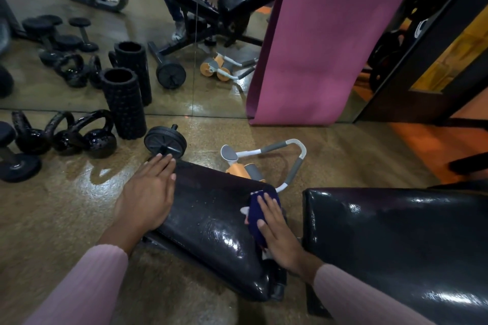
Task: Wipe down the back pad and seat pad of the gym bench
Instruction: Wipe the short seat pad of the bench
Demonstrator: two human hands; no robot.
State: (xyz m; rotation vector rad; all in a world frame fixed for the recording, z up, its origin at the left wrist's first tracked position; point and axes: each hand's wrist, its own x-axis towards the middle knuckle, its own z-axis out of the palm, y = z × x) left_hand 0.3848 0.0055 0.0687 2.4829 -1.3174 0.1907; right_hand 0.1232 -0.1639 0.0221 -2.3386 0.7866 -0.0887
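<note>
Right hand (277,232) lies flat, fingers straight, pressing a dark blue cloth (260,215) onto the seat pad (211,219) at its edge beside the back pad (396,240). Left hand (149,192), open too, rests on the far edge, likely to brace the surface.

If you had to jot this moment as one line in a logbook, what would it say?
stage: wiping seat pad | right hand: pressing dark cloth flat on pad's right edge | left hand: flat on pad's left edge | back pad: untouched

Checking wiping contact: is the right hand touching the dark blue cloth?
Touching. The head view shows the right hand pressing flat on the cloth atop the seat pad.
</note>
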